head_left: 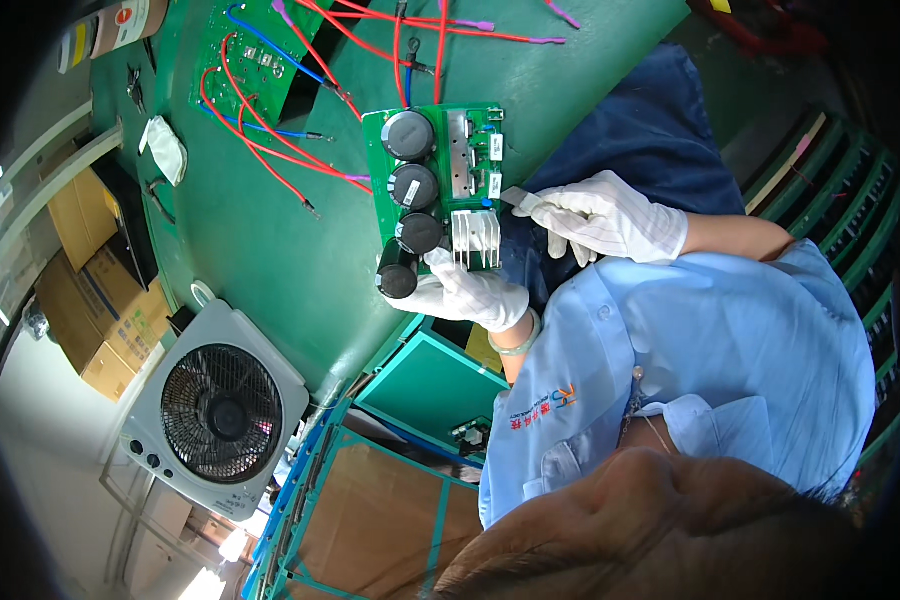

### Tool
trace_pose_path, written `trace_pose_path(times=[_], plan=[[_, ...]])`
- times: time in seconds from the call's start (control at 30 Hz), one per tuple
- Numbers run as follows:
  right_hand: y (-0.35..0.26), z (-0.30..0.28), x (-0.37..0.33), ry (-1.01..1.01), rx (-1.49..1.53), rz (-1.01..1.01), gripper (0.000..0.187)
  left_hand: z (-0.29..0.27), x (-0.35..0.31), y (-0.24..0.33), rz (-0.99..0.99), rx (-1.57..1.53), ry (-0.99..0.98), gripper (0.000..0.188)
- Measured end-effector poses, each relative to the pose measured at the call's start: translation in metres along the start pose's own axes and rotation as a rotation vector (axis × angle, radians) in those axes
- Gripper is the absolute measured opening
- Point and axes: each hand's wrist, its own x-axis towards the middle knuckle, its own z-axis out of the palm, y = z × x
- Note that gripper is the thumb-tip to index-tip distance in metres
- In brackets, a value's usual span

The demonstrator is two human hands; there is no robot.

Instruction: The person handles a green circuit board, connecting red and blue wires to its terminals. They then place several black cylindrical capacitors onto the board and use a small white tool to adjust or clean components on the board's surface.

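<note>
A green circuit board (443, 200) with several black round capacitors (407, 135), a silver finned heat sink (476, 238) and a flat metal plate sits tilted above the green tabletop. Its near edge is gripped by my white-gloved left hand (465, 298), the thumb beside the lowest capacitors. My right hand (605, 218), also gloved in white, pinches a small flat grey piece (516, 197) close to the board's right edge. What kind of piece it is cannot be made out. Red and blue wires (402, 60) run from the board's far side.
Another green board (260, 60) with red and blue leads lies at the far left of the green tabletop (310, 270). A white cloth-like item (165, 150) rests near the table's left edge. Beyond stand a grey fan (222, 405) and cardboard boxes (100, 310). Green racks (850, 200) are at right.
</note>
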Motion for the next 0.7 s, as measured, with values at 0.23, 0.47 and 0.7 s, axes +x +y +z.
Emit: trace_pose_path(times=[0.23,0.47,0.7], plan=[[-0.005,-0.004,0.004,-0.115,0.160,0.202,0.029,0.000,0.000,0.004,0.017,0.018,0.023,0.055],[0.019,-0.007,0.003,0.080,-0.301,-0.324,0.023,-0.008,0.000,-0.003,0.045,0.040,0.067,0.055],[0.029,-0.003,0.007,0.326,-0.691,-0.610,0.025,0.010,0.004,0.002,0.040,0.031,0.009,0.054]])
